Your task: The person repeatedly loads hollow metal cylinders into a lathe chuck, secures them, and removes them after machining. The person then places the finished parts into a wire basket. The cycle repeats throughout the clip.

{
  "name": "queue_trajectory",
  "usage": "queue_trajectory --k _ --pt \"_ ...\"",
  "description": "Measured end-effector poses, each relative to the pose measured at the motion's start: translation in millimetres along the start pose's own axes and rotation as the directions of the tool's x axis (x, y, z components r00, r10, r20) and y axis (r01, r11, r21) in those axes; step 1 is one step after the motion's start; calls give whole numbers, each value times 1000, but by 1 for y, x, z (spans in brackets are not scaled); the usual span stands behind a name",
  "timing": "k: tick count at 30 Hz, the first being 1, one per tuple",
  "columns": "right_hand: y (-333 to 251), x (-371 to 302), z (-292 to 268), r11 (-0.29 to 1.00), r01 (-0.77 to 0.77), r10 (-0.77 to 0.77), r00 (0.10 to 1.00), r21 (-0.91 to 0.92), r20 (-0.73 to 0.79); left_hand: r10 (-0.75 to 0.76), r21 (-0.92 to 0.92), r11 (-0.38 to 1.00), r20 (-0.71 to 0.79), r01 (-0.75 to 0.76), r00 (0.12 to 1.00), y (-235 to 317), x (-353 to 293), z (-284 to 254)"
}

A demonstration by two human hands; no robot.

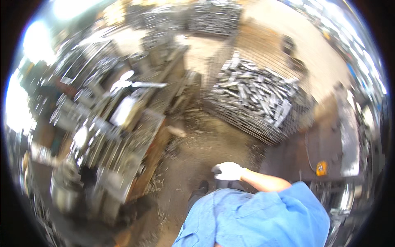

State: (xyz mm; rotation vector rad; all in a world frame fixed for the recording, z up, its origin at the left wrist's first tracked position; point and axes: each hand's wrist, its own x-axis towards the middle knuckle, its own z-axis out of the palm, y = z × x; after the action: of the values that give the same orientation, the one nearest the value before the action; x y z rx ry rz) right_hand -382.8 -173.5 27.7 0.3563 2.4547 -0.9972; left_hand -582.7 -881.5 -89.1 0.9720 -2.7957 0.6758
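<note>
My right hand (229, 171), in a white glove, hangs in front of my body above the dark floor. Its fingers look curled closed, and a small dark patch shows at their tips. Blur hides whether that is a held thing or the glove's dirty end. Beyond this hand stands a wire mesh crate (263, 133), heaped with many shiny metal bars (251, 88). My left hand does not show anywhere in the picture.
A machine with a metal bed (144, 136) takes up the left, blurred, with a light flat tool (148, 85) on top. At right is a dark bench (296, 158) bearing a yellow device (321, 168). Metal shavings (158, 183) litter the floor. More filled crates (216, 18) stand farther back.
</note>
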Motion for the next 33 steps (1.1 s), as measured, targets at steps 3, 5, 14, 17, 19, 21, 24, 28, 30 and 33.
queue_trajectory --k 3,5,14,17,19,21,24,28,30,33 --pt "13 15 -17 997 54 -53 998 59 -26 66 -376 925 -4 -63 998 114 -36 -23" --pt "24 24 -31 995 44 -41 999 88 -35 181 -612 788 119 -72 976 185 -76 -38" --pt "206 54 -110 974 -91 142 958 206 -248 727 -712 341 614 613 309 426 -279 -188" --pt "310 61 -180 935 -288 341 889 207 -304 980 -994 17 38 107 196 564 -362 -323" --pt "384 73 -248 888 -412 460 810 204 -364 951 -852 -193 -285 -486 121 664 -409 -422" --pt "464 88 -328 818 -556 567 737 147 -368 849 -566 -298 -526 -769 57 768 -451 -509" --pt "580 119 -433 727 -681 587 682 -86 -436 717 -226 -281 -695 -933 -48 931 -508 -603" --pt "729 161 -530 545 -834 695 504 -83 -513 899 -229 -94 -438 -969 16 1110 -564 -670" --pt "795 182 -560 455 -883 659 421 -116 -623 958 -222 22 -275 -975 84 1160 -578 -687" --pt "879 231 -593 463 -882 689 421 -88 -590 965 -204 139 -191 -969 179 1187 -581 -691"
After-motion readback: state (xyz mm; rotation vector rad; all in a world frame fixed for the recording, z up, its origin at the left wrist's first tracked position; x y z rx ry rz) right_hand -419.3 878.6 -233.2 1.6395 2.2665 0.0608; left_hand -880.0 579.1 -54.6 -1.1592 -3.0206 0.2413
